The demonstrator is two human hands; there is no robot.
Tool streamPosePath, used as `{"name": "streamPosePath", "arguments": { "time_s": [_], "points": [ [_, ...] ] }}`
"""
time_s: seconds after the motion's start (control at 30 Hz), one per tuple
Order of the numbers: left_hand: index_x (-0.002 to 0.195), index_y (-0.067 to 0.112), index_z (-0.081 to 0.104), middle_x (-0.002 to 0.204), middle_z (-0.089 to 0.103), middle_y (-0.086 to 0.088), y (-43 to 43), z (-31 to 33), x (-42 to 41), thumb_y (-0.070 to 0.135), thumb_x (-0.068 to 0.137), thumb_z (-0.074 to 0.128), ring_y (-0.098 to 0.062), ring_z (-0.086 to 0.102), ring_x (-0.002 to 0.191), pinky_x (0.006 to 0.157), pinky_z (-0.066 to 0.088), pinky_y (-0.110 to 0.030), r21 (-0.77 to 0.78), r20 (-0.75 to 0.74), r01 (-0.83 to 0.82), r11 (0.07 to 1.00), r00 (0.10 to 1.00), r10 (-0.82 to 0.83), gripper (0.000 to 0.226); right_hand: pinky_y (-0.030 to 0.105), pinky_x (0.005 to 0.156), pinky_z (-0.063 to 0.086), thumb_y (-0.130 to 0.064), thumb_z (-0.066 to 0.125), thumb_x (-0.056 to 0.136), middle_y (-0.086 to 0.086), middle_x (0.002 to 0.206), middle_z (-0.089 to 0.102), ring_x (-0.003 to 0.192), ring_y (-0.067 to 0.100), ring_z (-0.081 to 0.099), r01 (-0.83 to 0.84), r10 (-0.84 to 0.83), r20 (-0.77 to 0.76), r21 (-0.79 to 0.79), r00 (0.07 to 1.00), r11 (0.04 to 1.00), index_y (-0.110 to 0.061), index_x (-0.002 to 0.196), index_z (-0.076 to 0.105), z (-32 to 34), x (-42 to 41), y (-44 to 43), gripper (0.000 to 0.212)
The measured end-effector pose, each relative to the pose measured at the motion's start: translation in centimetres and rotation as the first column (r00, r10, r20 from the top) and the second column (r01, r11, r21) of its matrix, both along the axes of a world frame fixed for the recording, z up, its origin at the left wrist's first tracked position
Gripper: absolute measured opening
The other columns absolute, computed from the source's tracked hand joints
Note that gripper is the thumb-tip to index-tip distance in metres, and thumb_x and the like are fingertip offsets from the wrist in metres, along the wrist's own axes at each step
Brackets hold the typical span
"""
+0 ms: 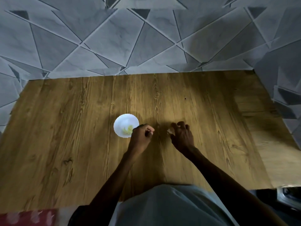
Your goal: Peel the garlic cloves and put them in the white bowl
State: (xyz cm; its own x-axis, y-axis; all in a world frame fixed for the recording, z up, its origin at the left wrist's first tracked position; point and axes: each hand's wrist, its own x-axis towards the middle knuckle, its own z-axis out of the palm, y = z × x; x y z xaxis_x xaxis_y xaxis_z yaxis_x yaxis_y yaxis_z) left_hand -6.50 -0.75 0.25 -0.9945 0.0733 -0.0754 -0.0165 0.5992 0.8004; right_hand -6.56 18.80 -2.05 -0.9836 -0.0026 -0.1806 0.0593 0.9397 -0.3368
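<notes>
Fetching seems the step: my right hand (181, 136) is hovering, fingers spread, over a clove (169, 131) by its thumb. My left hand (141, 132) is curling beside the bowl (120, 123); I cannot tell what it holds. Next needs a clean pinch.

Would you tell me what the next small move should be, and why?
Probably the right hand should pinch the small pale piece lying by its thumb on the wooden table: the round white bowl already holds yellowish peeled cloves, and the curled left hand sits beside its rim.
</notes>
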Motion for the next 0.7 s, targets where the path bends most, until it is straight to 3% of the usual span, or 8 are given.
{"name": "streamPosePath", "arguments": {
  "time_s": [0.1, 0.23, 0.33, 0.43, 0.57, 0.63, 0.7],
  "points": [
    [0.095, 0.016, 0.072, 0.089, 0.071, 0.007, 1.2, -1.4, 0.4, 0.006, 0.088, 0.064, 0.001, 0.064, 0.085, 0.077, 0.05, -0.018, 0.046, 0.083, 0.026, 0.999, 0.996, -0.03, 0.014, 0.027, 0.073, 0.052, -0.005, 0.062, 0.09, 0.008, 0.123, 0.055, 0.102, 0.021, 0.055, -0.043, 0.04, -0.043, -0.062, 0.998, 0.997, -0.017, 0.12, 0.064, -1.0, 0.1, 0.5, 0.032],
    [0.101, 0.014, 0.071, 0.092, 0.071, 0.003, 2.3, -2.6, 0.6, 0.01, 0.09, 0.065, -0.006, 0.065, 0.086, 0.073, 0.051, -0.016, 0.058, 0.169, 0.001, 0.998, 0.986, -0.011, 0.013, 0.02, 0.063, 0.046, -0.003, 0.063, 0.09, 0.005, 0.104, 0.063, 0.078, 0.012, 0.058, -0.038, 0.029, -0.081, -0.113, 0.996, 0.993, -0.015, 0.11, 0.068, -1.5, 0.0, 1.0, 0.024],
    [0.107, 0.014, 0.069, 0.101, 0.07, 0.001, 3.0, -3.2, 0.3, 0.012, 0.091, 0.064, -0.006, 0.063, 0.09, 0.072, 0.046, -0.01, 0.022, 0.22, -0.013, 1.0, 0.975, 0.008, 0.017, 0.017, 0.062, 0.044, -0.007, 0.063, 0.092, 0.006, 0.099, 0.065, 0.076, 0.012, 0.058, -0.079, 0.065, -0.098, -0.148, 0.993, 0.986, -0.012, 0.108, 0.068, -1.8, -0.5, 1.1, 0.018],
    [0.115, 0.013, 0.067, 0.11, 0.069, 0.0, 3.4, -3.9, 0.1, 0.012, 0.092, 0.062, -0.009, 0.063, 0.099, 0.081, 0.046, -0.015, -0.019, 0.258, -0.007, 1.0, 0.966, 0.012, 0.024, 0.01, 0.059, 0.035, -0.013, 0.063, 0.093, 0.004, 0.098, 0.064, 0.076, 0.009, 0.057, -0.109, 0.092, -0.11, -0.162, 0.99, 0.981, -0.014, 0.109, 0.066, -2.4, -0.8, 0.6, 0.016],
    [0.122, 0.011, 0.065, 0.116, 0.068, -0.002, 3.8, -4.1, -0.1, 0.01, 0.092, 0.061, -0.015, 0.063, 0.107, 0.087, 0.05, -0.023, -0.058, 0.288, -0.012, 0.998, 0.957, 0.028, 0.03, 0.018, 0.065, 0.047, -0.012, 0.062, 0.094, 0.005, 0.097, 0.065, 0.078, 0.012, 0.061, -0.098, 0.076, -0.13, -0.171, 0.989, 0.98, -0.012, 0.107, 0.067, -2.6, -0.9, 0.1, 0.014],
    [0.121, 0.011, 0.065, 0.115, 0.068, -0.003, 3.9, -4.0, -0.1, 0.008, 0.092, 0.061, -0.015, 0.063, 0.106, 0.084, 0.05, -0.021, -0.054, 0.297, -0.014, 0.998, 0.954, 0.03, 0.03, 0.015, 0.062, 0.044, -0.013, 0.063, 0.093, 0.004, 0.091, 0.068, 0.074, 0.009, 0.061, -0.098, 0.068, -0.131, -0.232, 0.989, 0.968, -0.011, 0.101, 0.068, -2.2, -1.1, 0.2, 0.009],
    [0.12, 0.013, 0.066, 0.114, 0.069, -0.002, 3.8, -3.9, 0.0, 0.009, 0.092, 0.062, -0.013, 0.063, 0.104, 0.08, 0.047, -0.017, -0.046, 0.303, -0.028, 0.999, 0.952, 0.041, 0.029, 0.02, 0.061, 0.049, -0.013, 0.068, 0.091, 0.004, 0.084, 0.07, 0.07, 0.012, 0.064, -0.09, 0.049, -0.124, -0.354, 0.991, 0.931, -0.009, 0.092, 0.07, -1.7, -1.2, 0.3, 0.005]
  ]
}}
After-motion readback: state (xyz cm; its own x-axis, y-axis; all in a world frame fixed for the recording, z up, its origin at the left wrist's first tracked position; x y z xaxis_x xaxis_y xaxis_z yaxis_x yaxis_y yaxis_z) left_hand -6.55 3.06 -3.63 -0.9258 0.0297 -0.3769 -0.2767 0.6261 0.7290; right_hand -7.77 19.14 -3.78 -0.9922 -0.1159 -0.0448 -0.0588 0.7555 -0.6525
